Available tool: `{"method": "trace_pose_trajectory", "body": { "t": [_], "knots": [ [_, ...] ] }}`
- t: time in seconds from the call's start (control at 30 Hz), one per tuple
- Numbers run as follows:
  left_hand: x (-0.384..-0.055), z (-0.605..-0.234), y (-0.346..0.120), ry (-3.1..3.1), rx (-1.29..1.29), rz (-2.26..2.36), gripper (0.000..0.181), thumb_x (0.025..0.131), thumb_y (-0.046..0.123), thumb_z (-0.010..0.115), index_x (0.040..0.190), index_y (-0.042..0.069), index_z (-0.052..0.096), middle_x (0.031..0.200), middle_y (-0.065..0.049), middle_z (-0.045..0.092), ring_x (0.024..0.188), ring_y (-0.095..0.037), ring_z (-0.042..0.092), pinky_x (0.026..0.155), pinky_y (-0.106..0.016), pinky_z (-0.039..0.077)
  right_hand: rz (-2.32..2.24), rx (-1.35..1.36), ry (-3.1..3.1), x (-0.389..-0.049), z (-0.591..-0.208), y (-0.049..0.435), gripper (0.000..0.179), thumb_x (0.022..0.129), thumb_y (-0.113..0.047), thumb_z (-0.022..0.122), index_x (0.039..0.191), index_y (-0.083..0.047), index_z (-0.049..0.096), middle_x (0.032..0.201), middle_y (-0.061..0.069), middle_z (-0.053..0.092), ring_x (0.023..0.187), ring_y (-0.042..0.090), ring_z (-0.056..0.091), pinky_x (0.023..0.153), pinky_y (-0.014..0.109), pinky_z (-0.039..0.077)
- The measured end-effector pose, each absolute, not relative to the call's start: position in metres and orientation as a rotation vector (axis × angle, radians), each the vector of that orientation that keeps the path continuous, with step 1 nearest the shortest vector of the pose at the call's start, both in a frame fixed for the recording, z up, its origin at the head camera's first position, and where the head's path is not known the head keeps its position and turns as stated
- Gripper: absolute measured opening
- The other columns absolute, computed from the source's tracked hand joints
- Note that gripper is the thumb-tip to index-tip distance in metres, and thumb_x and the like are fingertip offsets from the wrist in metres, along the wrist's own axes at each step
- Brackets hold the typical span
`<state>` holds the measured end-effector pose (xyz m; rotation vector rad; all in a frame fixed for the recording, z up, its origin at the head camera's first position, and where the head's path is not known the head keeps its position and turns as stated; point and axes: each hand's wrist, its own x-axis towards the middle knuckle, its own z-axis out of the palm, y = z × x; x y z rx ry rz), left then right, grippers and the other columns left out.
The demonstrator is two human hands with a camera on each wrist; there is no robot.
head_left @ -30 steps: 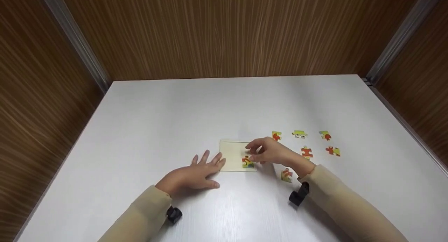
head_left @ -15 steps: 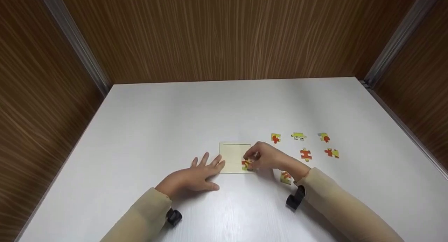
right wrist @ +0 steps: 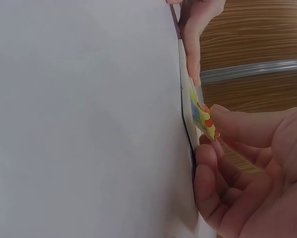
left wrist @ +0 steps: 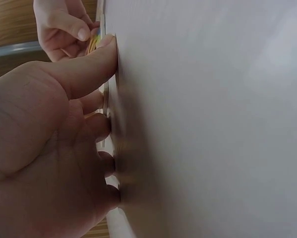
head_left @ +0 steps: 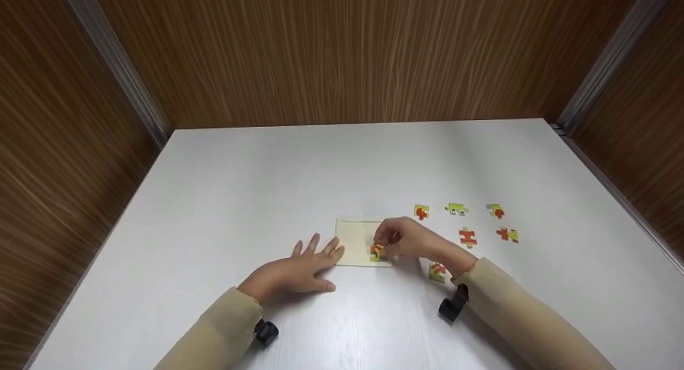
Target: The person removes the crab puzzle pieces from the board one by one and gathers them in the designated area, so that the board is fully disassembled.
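A small square wooden puzzle board (head_left: 350, 239) lies on the white table. My right hand (head_left: 410, 237) is over its right side, thumb and fingers pinching a red, yellow and green jigsaw piece (head_left: 375, 252) near the board's near right corner. In the right wrist view the jigsaw piece (right wrist: 203, 115) is tilted, one edge raised off the board. My left hand (head_left: 304, 268) rests with spread fingers at the board's left edge, the fingertips touching it. From the left wrist camera, the left thumb (left wrist: 91, 67) is extended down to the table.
Several loose jigsaw pieces lie right of the board, among them a red one (head_left: 467, 237), a yellow-green one (head_left: 456, 208) and one (head_left: 437, 272) partly covered by the right wrist. Wood-grain walls (head_left: 342, 54) enclose the table's back and sides.
My right hand has come down and closed its thumb and fingers on the jigsaw piece, which now looks slightly tilted up. The left hand stays in place. The head view has shifted a little.
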<state>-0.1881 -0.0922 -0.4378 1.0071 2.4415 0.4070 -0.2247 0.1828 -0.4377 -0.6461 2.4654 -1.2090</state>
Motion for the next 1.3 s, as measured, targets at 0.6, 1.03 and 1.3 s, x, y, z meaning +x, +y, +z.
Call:
{"method": "trace_pose_trajectory", "body": {
  "t": [0.6,1.03,1.3],
  "knots": [
    [-0.188,-0.439,-0.093,2.428,0.998,0.413,0.075,0.093,0.042,0.051,0.15,0.015,0.01,0.155,-0.007,-0.007,0.136,-0.038,-0.018,0.105,-0.057,-0.009,-1.403,-0.519,2.366,-0.227,-0.436,0.193,0.012,0.082,-0.006,0.07,0.091,-0.004,0.064,0.082,0.008,0.06,0.066,0.018,0.055,0.056,0.031,0.048],
    [-0.189,-0.437,-0.093,2.42,1.022,0.401,0.075,0.094,0.042,0.05,0.15,0.013,0.009,0.155,-0.008,-0.007,0.135,-0.038,-0.018,0.105,-0.058,-0.009,-1.589,-0.462,2.247,-0.225,-0.432,0.215,0.018,0.084,-0.006,0.067,0.097,0.004,0.06,0.084,0.012,0.059,0.067,0.021,0.06,0.057,0.031,0.05],
    [-0.186,-0.434,-0.093,2.42,0.995,0.401,0.076,0.094,0.041,0.05,0.15,0.012,0.009,0.155,-0.009,-0.005,0.136,-0.038,-0.015,0.105,-0.058,-0.007,-1.611,-0.403,2.286,-0.22,-0.429,0.236,0.02,0.085,-0.011,0.068,0.098,0.002,0.06,0.086,0.013,0.06,0.066,0.022,0.059,0.054,0.03,0.048]
  ]
}}
